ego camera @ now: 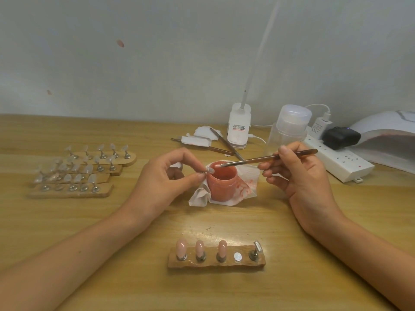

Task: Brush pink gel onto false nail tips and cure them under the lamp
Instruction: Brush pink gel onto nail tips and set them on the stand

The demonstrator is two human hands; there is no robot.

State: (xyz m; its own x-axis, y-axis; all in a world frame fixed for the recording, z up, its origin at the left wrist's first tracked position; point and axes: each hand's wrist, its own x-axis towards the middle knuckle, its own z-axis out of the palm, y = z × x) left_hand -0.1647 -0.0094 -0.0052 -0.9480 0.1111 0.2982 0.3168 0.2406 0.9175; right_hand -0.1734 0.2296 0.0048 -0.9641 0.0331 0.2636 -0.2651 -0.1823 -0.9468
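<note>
My left hand [170, 176] pinches a small clear nail tip [210, 169] on its metal stand, held just left of the rim of the open pink gel jar [222, 182]. My right hand [298, 173] grips a thin brush [267, 158], whose bristles reach the jar's mouth next to the tip. Near the table's front edge lies a wooden holder [216, 262] with three pink-coated tips, one bare magnet spot and one uncoated tip at its right end. The curing lamp [390, 135] stands at the far right.
Several wooden holders with clear tips [78, 171] lie at the left. A stained tissue [244, 185] sits under the jar. Behind are tweezers and wipes [202, 138], a desk lamp base [238, 129], a clear container [289, 129] and a power strip [336, 162].
</note>
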